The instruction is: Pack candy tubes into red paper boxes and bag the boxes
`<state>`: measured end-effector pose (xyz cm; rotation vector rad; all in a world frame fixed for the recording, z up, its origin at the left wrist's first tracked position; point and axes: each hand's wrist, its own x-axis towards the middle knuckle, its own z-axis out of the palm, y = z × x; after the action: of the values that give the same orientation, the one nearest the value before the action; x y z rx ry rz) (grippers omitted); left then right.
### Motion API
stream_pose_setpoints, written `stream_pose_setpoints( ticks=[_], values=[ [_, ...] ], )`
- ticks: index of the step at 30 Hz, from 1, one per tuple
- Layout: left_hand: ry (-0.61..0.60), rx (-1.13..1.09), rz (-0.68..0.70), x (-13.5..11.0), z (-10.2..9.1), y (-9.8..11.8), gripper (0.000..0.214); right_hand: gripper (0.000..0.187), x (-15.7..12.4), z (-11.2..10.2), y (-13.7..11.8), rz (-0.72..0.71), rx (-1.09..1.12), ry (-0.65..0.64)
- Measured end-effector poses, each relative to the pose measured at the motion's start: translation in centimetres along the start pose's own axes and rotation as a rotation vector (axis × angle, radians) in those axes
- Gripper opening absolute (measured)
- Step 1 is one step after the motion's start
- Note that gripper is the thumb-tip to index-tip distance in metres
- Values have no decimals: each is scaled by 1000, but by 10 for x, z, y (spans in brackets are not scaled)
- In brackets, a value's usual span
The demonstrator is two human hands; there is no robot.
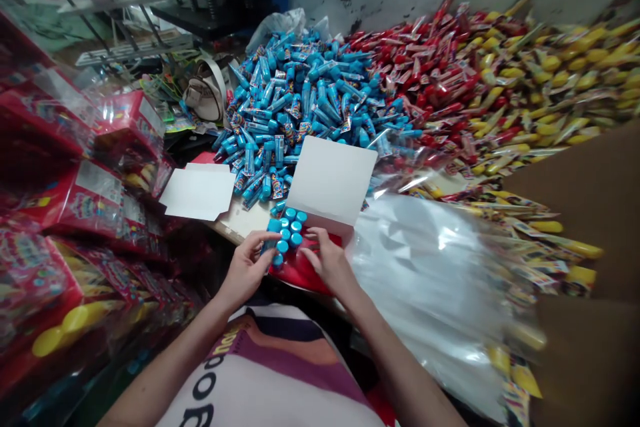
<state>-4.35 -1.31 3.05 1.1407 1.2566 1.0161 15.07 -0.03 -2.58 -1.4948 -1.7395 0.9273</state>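
Note:
In front of me is an open box with a raised white lid flap (333, 177) and a red side (305, 275). Several blue-capped tubes (285, 235) stand upright in it, caps up, packed close together. My left hand (250, 263) is at the left of this group, thumb and fingers closed around a blue wrapped tube (269, 245). On the right side my right hand (327, 261) hovers by the caps, thumb and fingers apart, with nothing visible between them. A large heap of loose blue tubes (305, 90) lies just behind the box.
Red tubes (425, 67) and yellow ones (550, 80) are heaped at the back right. Clear plastic bags (425, 267) lie right of the box. A white card flap (199, 191) extends at left. Stacked red boxes (90, 200) fill the left; brown cardboard (590, 200) stands at right.

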Motion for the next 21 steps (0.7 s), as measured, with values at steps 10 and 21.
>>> stream_pose_setpoints(
  ticks=[10,21],
  values=[
    [-308,-223,-180,-11,29,3,67,35,-18,-32,-41,190,609,-72],
    [-36,630,359,18,3,-27,25,20,-42,-31,-7,97,73,143]
  ],
)
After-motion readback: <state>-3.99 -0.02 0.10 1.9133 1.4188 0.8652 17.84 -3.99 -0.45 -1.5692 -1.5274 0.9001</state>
